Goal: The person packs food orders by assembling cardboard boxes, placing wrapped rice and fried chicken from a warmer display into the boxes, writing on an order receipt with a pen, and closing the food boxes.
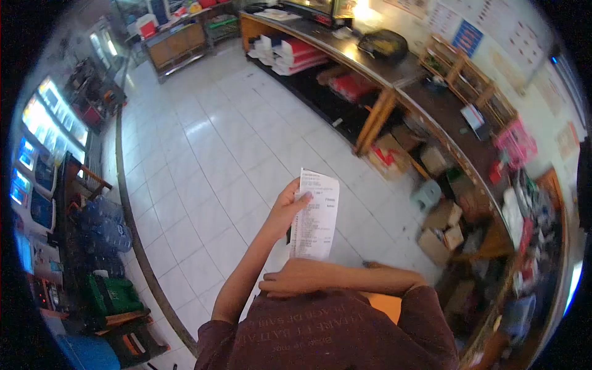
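My left hand [292, 202] is closed on a long white printed receipt [317, 216], pinching its upper left edge with the thumb on top. The paper hangs upright over the floor, its lower end just above my other hand. My right hand [299, 276] lies across the front of my dark maroon shirt [333, 336], its fingers curled in; whatever they grip is hidden. An orange patch [385, 306] shows below my right forearm, and I cannot tell what it is.
Light tiles [203, 160] cover the floor. A long counter [364, 58] runs along the right, with cardboard boxes [441, 231] and a grey stool [425, 195] beneath. Left stand water jugs [105, 231], a green case [116, 294] and lit fridges [52, 123].
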`<state>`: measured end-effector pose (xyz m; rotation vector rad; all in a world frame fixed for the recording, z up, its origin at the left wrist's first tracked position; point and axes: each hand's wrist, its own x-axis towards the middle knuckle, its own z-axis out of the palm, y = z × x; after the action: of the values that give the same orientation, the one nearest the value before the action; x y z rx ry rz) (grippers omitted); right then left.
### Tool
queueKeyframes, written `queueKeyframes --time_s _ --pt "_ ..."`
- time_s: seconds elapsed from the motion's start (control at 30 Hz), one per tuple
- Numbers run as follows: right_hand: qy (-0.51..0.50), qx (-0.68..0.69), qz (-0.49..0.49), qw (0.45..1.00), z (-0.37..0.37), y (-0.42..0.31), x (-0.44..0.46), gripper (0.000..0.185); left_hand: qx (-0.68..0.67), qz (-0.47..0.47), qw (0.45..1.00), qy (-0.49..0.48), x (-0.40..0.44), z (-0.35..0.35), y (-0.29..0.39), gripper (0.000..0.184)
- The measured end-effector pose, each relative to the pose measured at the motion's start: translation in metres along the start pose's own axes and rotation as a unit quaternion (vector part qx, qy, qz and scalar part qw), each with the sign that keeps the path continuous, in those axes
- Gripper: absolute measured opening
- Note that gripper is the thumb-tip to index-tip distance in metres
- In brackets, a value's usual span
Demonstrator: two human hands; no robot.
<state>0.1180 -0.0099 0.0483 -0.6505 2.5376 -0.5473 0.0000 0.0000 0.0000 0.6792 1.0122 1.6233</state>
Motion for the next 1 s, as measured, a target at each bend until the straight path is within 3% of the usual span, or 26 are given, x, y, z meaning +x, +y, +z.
queueKeyframes --time_s 0.07,0.1,0.17,0.23,0.3,0.4,0.5,0.53,0.67,0.8,1.0 --pt "0.038 0.0 -0.03 0.999 -0.007 0.016 0.007 0.027 0.083 0.067 0.994 0.027 0.017 -0.008 0.015 0.041" --pt "0.04 0.123 -0.04 0.991 -0.007 0.063 -0.021 0.023 -0.015 0.041 0.995 0.095 0.055 -0.001 -0.031 0.041" --pt "0.298 0.159 -0.119 0.934 -0.065 0.14 0.025 0.014 0.087 0.127 0.979 0.133 0.118 -0.073 0.031 0.04" --pt "0.603 0.107 -0.103 0.784 -0.139 0.19 0.07 0.012 0.262 0.203 0.931 0.15 0.142 -0.135 0.144 0.043" --pt "0.716 0.255 0.088 0.644 -0.175 0.242 0.062 0.018 0.255 0.237 0.919 0.183 0.162 -0.146 0.162 0.046" --pt "0.713 0.31 0.12 0.617 -0.246 0.305 0.073 0.02 0.202 0.262 0.922 0.203 0.207 -0.171 0.18 0.051" --pt "0.558 0.457 0.029 0.693 -0.276 0.389 0.11 0.021 0.191 0.288 0.914 0.214 0.265 -0.212 0.191 0.053" --pt "0.547 0.492 0.001 0.677 -0.295 0.408 0.126 0.023 0.203 0.306 0.906 0.211 0.29 -0.232 0.198 0.052" --pt "0.567 0.504 0.029 0.65 -0.368 0.495 0.162 0.021 0.137 0.3 0.92 0.213 0.39 -0.298 0.245 0.047" --pt "0.6 0.494 0.073 0.625 -0.443 0.578 0.177 0.021 0.169 0.309 0.914 0.2 0.501 -0.354 0.295 0.045" --pt "0.694 0.475 0.093 0.533 -0.514 0.701 0.174 0.026 0.2 0.249 0.945 0.067 0.658 -0.403 0.356 0.046"
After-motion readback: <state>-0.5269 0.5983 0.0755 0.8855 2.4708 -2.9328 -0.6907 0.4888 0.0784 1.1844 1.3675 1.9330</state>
